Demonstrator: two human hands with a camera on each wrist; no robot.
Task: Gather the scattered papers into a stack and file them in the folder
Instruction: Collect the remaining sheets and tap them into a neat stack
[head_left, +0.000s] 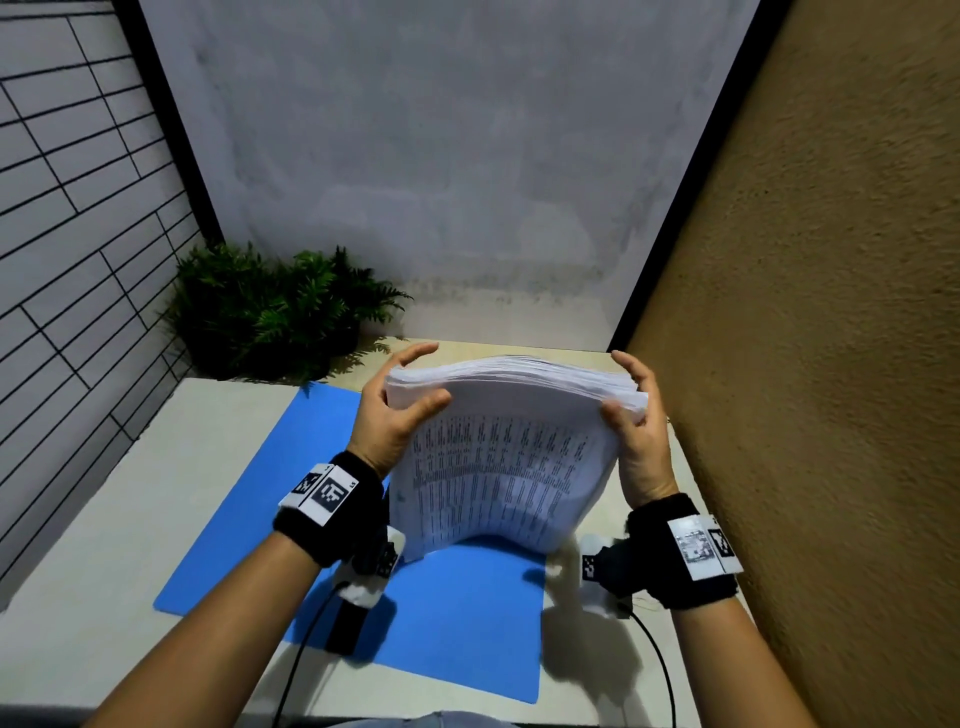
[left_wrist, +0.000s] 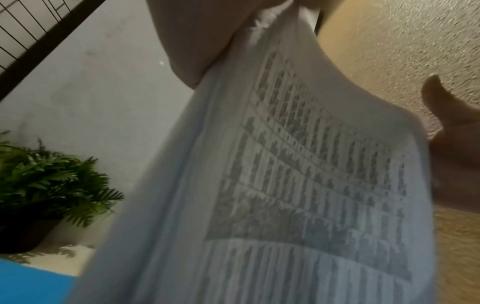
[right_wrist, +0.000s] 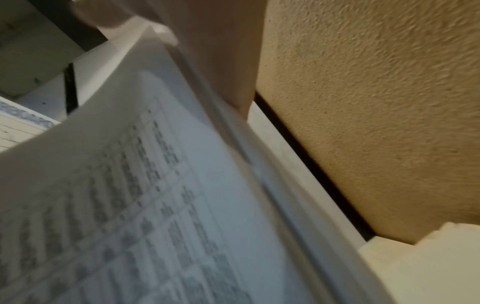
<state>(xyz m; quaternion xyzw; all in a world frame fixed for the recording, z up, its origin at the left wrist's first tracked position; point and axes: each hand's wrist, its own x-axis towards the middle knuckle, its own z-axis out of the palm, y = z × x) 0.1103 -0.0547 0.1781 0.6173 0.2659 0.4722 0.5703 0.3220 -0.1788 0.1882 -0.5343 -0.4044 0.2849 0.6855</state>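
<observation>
Judging from how the stack of papers (head_left: 498, 457) stood on its lower edge over the blue folder (head_left: 249, 519) on the worktop (head_left: 104, 545), we thought the main risk was a fan-out: the sheets bowed toward us and the top edge looked uneven, so a loosened grip could let pages slide off and scatter again. On the left, our left hand (head_left: 395, 415) clamped the upper left corner, thumb across the printed face and fingers curled behind. The potted plant (head_left: 270, 312) sat well apart at the back. On the right, our right hand (head_left: 636, 415) pinched the upper right corner likewise, fingers over the edge. Nothing was filed yet, we judged.
</observation>
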